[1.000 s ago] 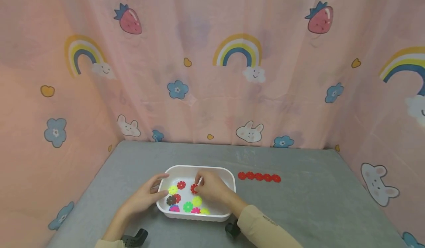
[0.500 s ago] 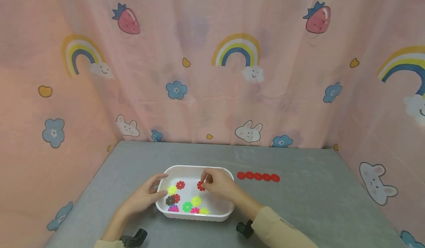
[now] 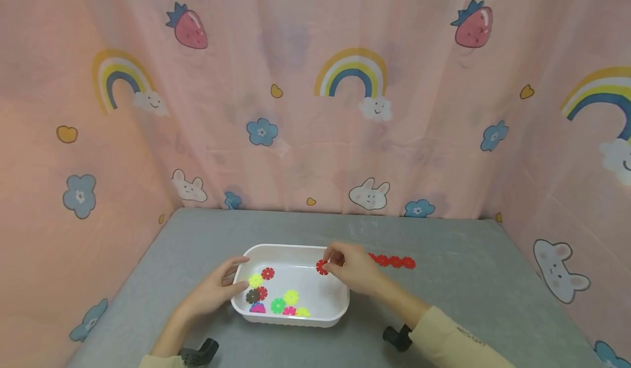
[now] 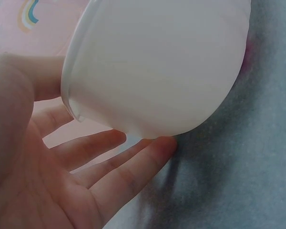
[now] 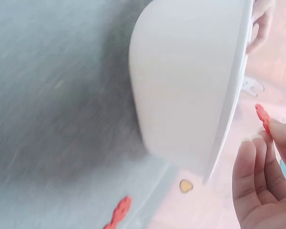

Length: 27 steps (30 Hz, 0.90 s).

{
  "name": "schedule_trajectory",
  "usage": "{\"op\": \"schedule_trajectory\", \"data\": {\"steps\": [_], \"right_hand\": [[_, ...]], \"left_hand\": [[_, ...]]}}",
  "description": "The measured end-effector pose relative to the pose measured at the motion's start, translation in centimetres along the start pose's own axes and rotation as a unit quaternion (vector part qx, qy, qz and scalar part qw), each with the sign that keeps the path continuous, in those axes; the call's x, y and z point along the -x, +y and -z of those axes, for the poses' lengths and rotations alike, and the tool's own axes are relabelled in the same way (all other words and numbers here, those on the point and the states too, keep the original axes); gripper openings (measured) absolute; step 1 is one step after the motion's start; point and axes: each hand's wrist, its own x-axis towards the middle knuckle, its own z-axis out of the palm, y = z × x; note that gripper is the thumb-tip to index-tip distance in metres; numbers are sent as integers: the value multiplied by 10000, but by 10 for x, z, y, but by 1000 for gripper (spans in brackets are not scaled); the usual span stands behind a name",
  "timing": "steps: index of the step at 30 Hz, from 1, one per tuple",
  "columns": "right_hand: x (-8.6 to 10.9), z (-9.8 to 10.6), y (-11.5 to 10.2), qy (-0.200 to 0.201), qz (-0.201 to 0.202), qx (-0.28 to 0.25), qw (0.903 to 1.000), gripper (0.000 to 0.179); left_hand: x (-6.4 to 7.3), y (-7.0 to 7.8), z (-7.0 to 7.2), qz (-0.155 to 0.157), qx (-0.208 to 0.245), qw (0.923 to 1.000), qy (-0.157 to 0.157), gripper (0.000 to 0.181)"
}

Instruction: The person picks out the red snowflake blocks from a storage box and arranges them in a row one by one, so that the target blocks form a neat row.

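My right hand (image 3: 357, 269) pinches a red notched plastic disc (image 3: 322, 267) between thumb and fingertips, over the right end of a white plastic tub (image 3: 291, 323). In the right wrist view the disc (image 5: 262, 117) is seen edge-on, raised above the tub's rim. At the tub's left end my left hand (image 3: 217, 288) grips the wall, its thumb over the rim and its fingers (image 4: 124, 183) against the outside. Inside the tub lie more discs: a red one (image 3: 268, 274), a green one (image 3: 278, 305), a dark one (image 3: 253, 296) and several yellow and pink ones.
To the right of the tub, a row of joined red discs (image 3: 396, 262) lies on the grey table (image 3: 458, 302); my right hand covers its left end. A pink patterned curtain (image 3: 296, 154) encloses the table's back and sides.
My right hand has lifted the red disc from the middle of the tub and moved it right and back to the tub's right end. The left hand has stayed in place.
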Motion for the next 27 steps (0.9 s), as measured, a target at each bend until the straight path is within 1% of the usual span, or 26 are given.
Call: {"op": "schedule_trajectory", "data": {"steps": [4, 8, 11, 14, 18, 22, 27], "right_hand": [[6, 13, 9, 150, -193, 52, 9997, 13], [10, 28, 20, 161, -565, -4, 9983, 13], [11, 43, 30, 165, -744, -51, 9971, 12], [14, 59, 42, 235, -670, -20, 9975, 10], [19, 79, 56, 401, -527, 157, 9977, 11], [24, 93, 70, 554, -577, 248, 9965, 13], [31, 103, 89, 702, -802, 214, 9941, 13]], "left_hand": [[-1, 0, 0, -29, 28, 10000, -35, 60], [-1, 0, 0, -11, 44, 10000, -47, 60], [-1, 0, 1, -11, 34, 10000, -38, 60], [-1, -1, 1, -26, 12, 10000, -35, 61], [-1, 0, 1, -18, -12, 10000, -25, 61], [-1, -1, 0, -10, -15, 10000, -18, 61], [-1, -1, 0, -10, -26, 10000, -11, 60]]}}
